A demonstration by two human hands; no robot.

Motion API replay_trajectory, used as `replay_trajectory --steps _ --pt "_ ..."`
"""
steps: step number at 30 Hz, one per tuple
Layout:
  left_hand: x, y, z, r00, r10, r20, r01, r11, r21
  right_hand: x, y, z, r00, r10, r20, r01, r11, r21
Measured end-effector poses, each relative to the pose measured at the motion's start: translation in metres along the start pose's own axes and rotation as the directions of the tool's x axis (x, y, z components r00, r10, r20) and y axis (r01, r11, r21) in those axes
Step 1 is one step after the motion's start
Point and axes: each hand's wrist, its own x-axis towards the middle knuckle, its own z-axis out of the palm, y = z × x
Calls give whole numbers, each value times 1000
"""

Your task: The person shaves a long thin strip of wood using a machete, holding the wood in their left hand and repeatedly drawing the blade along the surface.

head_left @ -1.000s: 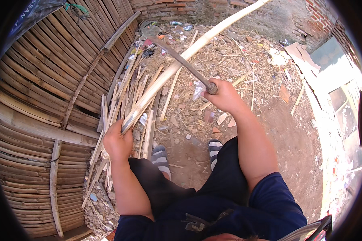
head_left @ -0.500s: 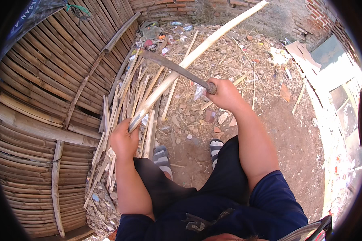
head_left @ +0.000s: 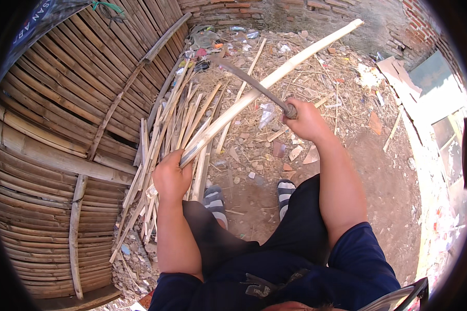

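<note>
My left hand (head_left: 172, 175) is closed round the near end of a long pale bamboo strip (head_left: 291, 63), which slants up and away to the right. In my right hand (head_left: 307, 120) is the handle of a machete (head_left: 246, 78) with a long, dark, curved blade. The blade lies across the strip in the picture, its tip pointing to the far left; whether its edge touches the strip I cannot tell. Below my left hand and beyond it lies a heap of split bamboo strips (head_left: 167, 122).
A bamboo slat wall (head_left: 41, 155) stands close on my left. A brick wall (head_left: 275, 15) closes off the far side. Rubble and litter (head_left: 296, 153) cover the ground between. Flat boards (head_left: 436, 83) lean at the right. My sandalled feet (head_left: 214, 203) rest on bare earth.
Both hands, the machete and the bamboo strip appear slightly farther right and lower in the picture. The surroundings have shifted the same way. Both grips stay the same.
</note>
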Motion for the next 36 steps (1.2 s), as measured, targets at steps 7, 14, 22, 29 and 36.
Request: replay_trajectory --steps 7,14,22,29,36 --pt "-1 4 -1 1000 22 -4 -23 998 -55 -5 -10 10 949 -291 119 285 956 64" --pt "1 -2 -5 997 -73 20 75 995 -59 7 23 -5 991 65 -116 -44 984 174" --pt "-4 4 -1 999 -38 30 40 997 -64 -17 -34 20 931 -277 238 310 944 -112" --pt "-3 13 11 999 -12 45 14 999 -45 9 11 3 986 54 -160 -27 985 169" --pt "-6 18 18 996 -51 73 52 999 -9 -17 -33 26 942 -200 270 252 952 -176"
